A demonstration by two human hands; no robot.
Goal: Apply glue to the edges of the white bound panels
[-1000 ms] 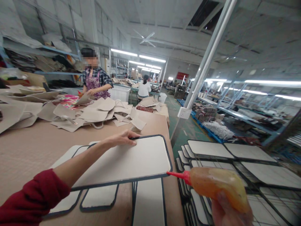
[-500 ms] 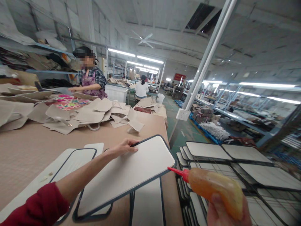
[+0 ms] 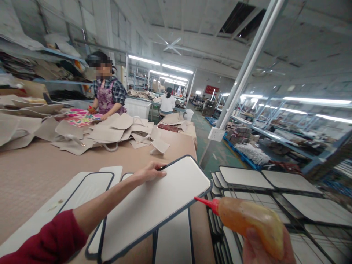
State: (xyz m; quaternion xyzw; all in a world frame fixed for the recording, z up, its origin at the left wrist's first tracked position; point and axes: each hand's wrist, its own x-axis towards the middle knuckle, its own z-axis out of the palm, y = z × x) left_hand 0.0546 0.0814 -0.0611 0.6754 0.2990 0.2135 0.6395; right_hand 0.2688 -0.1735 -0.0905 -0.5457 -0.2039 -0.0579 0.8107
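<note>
My left hand grips the far edge of a white panel with a dark rim, fingers curled over the rim, and holds it tilted above the brown table. My right hand at the bottom right holds an orange glue bottle. Its red nozzle points left, close to the panel's right edge. More rimmed white panels lie flat on the table beneath the held one.
A wire rack to the right carries several more white panels. Beige cut pieces are heaped at the table's far end, where another person in an apron works. A slanted metal post rises beside the aisle.
The held panel has swung and tilted, its near end coming toward me and its right corner moving right. The bottle has barely moved. The far person has shifted their arms.
</note>
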